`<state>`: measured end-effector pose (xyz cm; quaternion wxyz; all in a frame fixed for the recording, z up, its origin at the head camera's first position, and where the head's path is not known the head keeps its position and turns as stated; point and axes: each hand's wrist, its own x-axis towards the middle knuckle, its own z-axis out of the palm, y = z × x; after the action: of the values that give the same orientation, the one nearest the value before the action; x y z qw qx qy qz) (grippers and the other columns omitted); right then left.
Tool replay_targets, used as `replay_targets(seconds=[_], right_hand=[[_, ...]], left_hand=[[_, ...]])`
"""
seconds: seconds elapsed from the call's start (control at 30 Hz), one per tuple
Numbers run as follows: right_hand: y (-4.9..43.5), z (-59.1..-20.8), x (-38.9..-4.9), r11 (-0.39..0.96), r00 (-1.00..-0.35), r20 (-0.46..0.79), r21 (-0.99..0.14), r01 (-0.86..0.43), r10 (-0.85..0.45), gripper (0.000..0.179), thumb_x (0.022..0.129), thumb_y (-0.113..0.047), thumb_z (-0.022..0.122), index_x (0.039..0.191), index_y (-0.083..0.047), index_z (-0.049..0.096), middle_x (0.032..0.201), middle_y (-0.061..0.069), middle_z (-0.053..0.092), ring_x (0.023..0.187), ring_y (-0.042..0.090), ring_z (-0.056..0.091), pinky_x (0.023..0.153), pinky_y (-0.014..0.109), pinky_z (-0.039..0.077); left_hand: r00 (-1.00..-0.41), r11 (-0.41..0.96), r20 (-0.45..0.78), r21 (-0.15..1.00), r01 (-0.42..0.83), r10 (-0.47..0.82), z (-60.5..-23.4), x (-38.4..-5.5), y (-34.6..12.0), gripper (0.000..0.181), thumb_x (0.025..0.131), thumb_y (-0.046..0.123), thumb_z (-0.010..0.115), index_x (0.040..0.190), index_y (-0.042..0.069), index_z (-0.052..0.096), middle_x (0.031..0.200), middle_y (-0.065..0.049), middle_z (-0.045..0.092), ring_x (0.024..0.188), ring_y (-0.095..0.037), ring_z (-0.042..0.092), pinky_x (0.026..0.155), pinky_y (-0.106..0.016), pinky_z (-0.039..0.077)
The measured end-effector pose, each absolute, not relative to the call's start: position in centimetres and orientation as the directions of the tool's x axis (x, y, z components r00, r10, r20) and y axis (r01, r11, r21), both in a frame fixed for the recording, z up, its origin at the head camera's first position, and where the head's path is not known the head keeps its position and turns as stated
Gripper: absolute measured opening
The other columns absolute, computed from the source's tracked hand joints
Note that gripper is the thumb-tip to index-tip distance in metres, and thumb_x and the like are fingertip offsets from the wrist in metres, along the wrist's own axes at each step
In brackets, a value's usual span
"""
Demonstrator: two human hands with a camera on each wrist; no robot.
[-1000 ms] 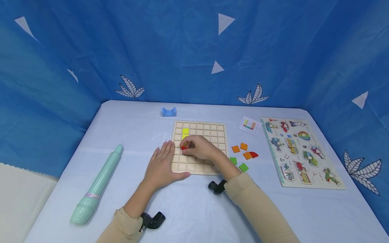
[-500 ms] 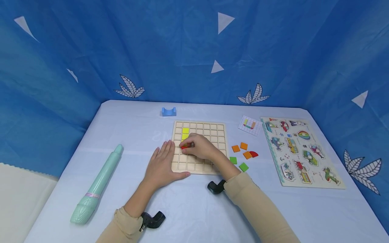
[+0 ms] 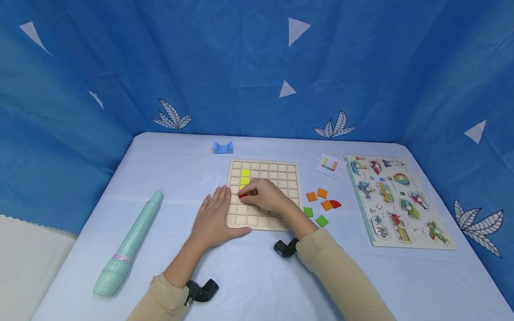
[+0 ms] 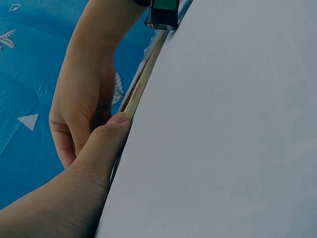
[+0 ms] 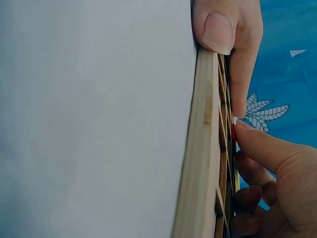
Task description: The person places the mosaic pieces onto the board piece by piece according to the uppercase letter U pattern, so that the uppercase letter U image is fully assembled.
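Note:
A wooden grid board (image 3: 265, 220) lies flat on the table, with a column of yellow square tiles (image 3: 245, 172) set in its cells. My right hand (image 3: 263, 195) is over the board and pinches a small red piece (image 3: 241, 195) at the lower end of that column. Fingers cover most of the piece, so its full shape is hidden; a sliver of red (image 5: 233, 131) shows at the fingertips in the right wrist view. My left hand (image 3: 214, 220) rests with straight fingers along the board's left side, its thumb (image 4: 119, 119) against the front edge.
Right of the board lie orange tiles (image 3: 311, 196), green tiles (image 3: 322, 221) and a red quarter-circle (image 3: 335, 203). Behind them are a pattern card (image 3: 341, 170) and a picture puzzle board (image 3: 365, 214). A blue stand (image 3: 223, 148) is at the back; a mint microphone-shaped toy (image 3: 132, 240) lies left.
My right fingers shift slightly on the red piece, and less of it shows now while more of the yellow column is seen. The left hand stays in place.

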<state>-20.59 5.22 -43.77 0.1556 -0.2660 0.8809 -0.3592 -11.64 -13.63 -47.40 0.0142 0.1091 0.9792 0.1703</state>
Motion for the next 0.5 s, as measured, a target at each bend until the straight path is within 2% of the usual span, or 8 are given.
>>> replay_targets(seconds=[0.27,0.5], right_hand=[[6.1,-43.0,-19.9,0.583,-0.819,-0.088,-0.745,-0.324,-0.568,0.022,0.091,-0.024,0.073,0.112,-0.02,0.074,0.085,-0.006,0.065,0.078,0.014,0.057,0.071,0.028,0.05],[8.7,-41.4,-18.7,0.595,-0.838,-0.082,-0.741,-0.31,-0.539,0.026,0.092,-0.026,0.072,0.117,-0.019,0.072,0.087,-0.005,0.063,0.071,0.017,0.054,0.062,0.028,0.048]], left_hand=[[-0.975,0.919,0.013,0.333,0.212,0.22,-47.5,-11.6,-13.6,0.131,0.069,0.092,0.051,0.159,0.004,0.013,0.168,-0.009,0.01,0.157,-0.024,0.006,0.126,-0.05,0.009],[-0.977,0.921,0.021,0.331,0.206,0.212,-47.7,-11.7,-13.5,0.132,0.068,0.093,0.05,0.159,0.005,0.015,0.167,-0.009,0.012,0.157,-0.024,0.007,0.126,-0.051,0.009]])
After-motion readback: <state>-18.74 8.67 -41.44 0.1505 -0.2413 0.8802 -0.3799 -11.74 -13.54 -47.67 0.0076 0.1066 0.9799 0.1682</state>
